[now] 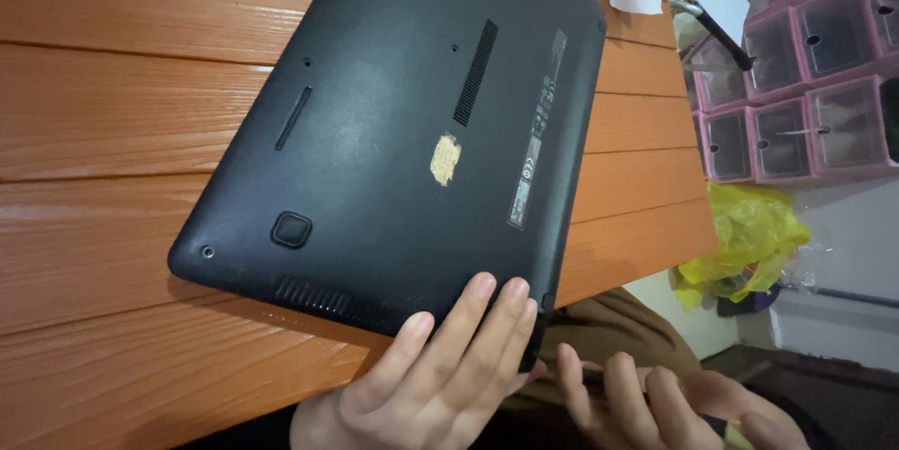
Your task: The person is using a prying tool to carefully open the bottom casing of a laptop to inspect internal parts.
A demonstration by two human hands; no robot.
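Laptop (403, 132), stiff, smooth and weighty, lay upside down on the table (112, 132); your left hand (440, 375) pressed flat fingers on its near edge, right hand (655, 403) open, empty.

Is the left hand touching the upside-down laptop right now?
Touching. The head view shows the left hand with three fingers lying flat on the black laptop at its near corner.

One view only, head cam, worn by the person; nothing shared w/ a second view. Aimed steeply down and fwd, close range, frame rolled so the table (112, 132) edge is seen running toward 2 o'clock. Laptop underside (403, 132) is framed centre; both hands are cut off at 6 o'clock; drawer unit (805, 66) is caught at 2 o'clock.
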